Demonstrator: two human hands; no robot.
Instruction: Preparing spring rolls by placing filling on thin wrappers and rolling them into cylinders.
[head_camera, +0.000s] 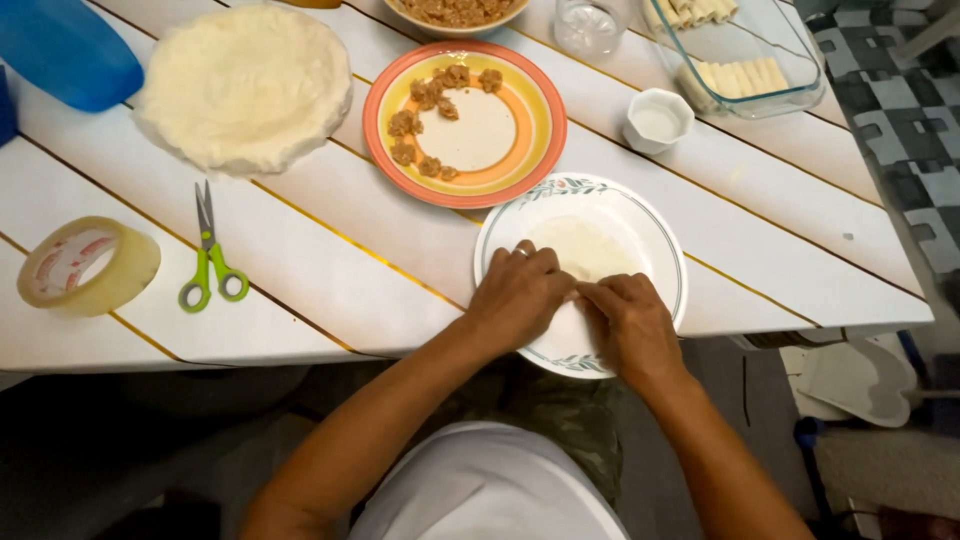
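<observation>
Upper left of frame: one stack of pale round wrappers (243, 85); upper right: one glass baking dish (790, 70) holding two groups of rolled pieces; centre top: one orange-rimmed plate (545, 125) bearing about eight meat lumps. Lower centre: one white floral-rimmed plate (655, 225) carrying a single thin wrapper (585, 245). Pinching its near edge with curled fingers: left hand (518, 297), right hand (628, 325).

Scissors (210, 255) lie left of the plate (655, 235), tape roll (88, 265) farther left.
</observation>
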